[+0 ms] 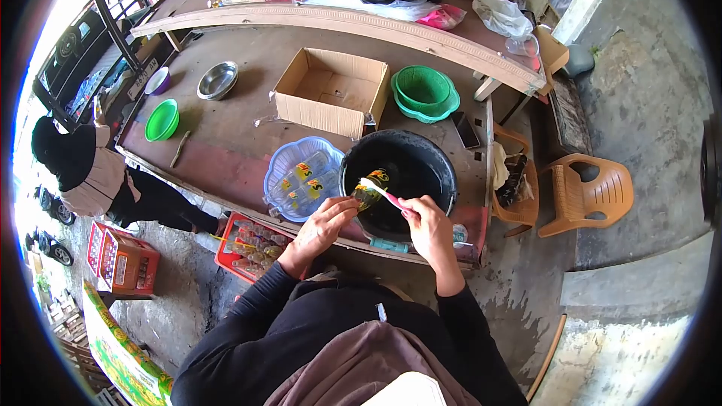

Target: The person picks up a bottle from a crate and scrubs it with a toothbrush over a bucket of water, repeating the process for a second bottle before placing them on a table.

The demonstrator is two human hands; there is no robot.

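While my left hand (323,225) grips one labelled container (366,197), my right hand (426,227) pinches one pink-handled brush (392,199). Beneath: one black bucket (425,158).

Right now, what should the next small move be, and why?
Probably a short brush stroke along the bottle: the right hand holds the pink brush with its head at it, and the left hand holds it above the black bucket.

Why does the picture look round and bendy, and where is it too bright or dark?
In the head view, a very wide lens probably curves the beam and leaves black corners; in the head view, daylight bleaches parts of the left edge white; in the head view, the tub's dark inside shows little detail.
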